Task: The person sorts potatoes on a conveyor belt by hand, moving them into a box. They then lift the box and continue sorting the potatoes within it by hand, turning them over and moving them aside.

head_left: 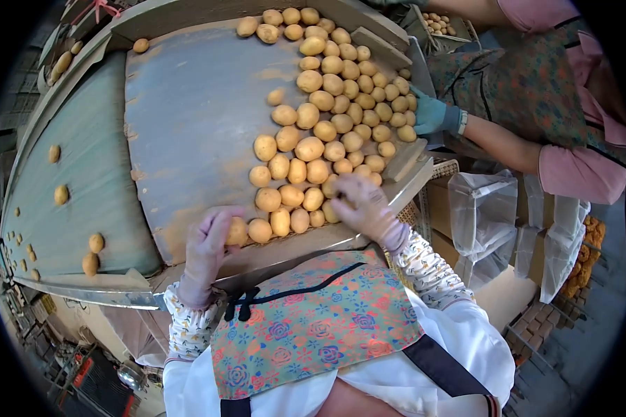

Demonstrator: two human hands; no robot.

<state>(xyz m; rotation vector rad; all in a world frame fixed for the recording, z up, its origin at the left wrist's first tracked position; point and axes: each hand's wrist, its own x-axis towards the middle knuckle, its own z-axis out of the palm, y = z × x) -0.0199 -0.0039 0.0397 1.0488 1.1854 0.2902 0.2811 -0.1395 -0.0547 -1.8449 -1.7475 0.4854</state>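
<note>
My left hand (pixel 205 250) cups a small round yellow potato (pixel 238 231) at the near edge of the dusty grey bench (pixel 188 118). The potato lies rightward of my palm. My right hand (pixel 365 206) lies fingers-down on the heap of yellow potatoes (pixel 327 104); I cannot tell whether it grips one.

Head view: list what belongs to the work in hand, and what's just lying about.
In hand: left hand touching a potato; right hand on the potato pile; sorting table.
Lying about: belt with stray potatoes; plastic bags.
</note>
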